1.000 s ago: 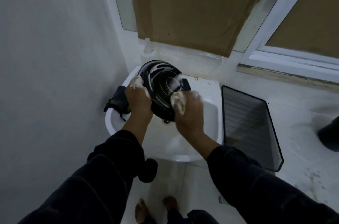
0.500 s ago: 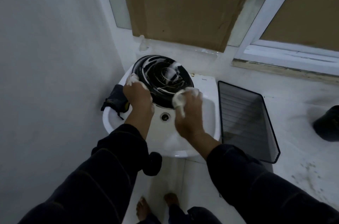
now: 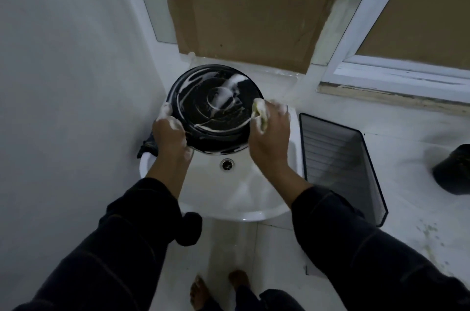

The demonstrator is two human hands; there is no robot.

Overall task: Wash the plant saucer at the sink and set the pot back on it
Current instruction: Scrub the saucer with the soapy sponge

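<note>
White sink [image 3: 256,211] sat in the middle of the frame, w/ its drain [image 3: 227,164] showing. Brown cardboard [image 3: 249,10] covered the window at the top. A dark wire tray [image 3: 340,163] stood just right of the sink, leaning a bit. A black pot [image 3: 455,170] sat far right on the floor, well apart from the rest.

The black saucer [image 3: 216,109] was held up over the back of the sink, tilted so its inside faced the camera. White soap streaks ran all over it.

The left hand [image 3: 169,132] gripped the saucer's lower left rim, fingers curled round the edge & foamy. The right hand [image 3: 269,130] held a small yellow-green sponge [image 3: 260,113], fingers wrapped round it, at the saucer's right edge.

A dark cloth [image 3: 148,145] hung on the sink's left rim, behind the left hand.

The saucer looked stiff & prob. light, like plastic, but I couldn't be sure. With all that soap it was likely v. slippery. Best place to hold was the raised rim, thumb inside & fingers behind, kept low over the sink in case it slid out.
</note>
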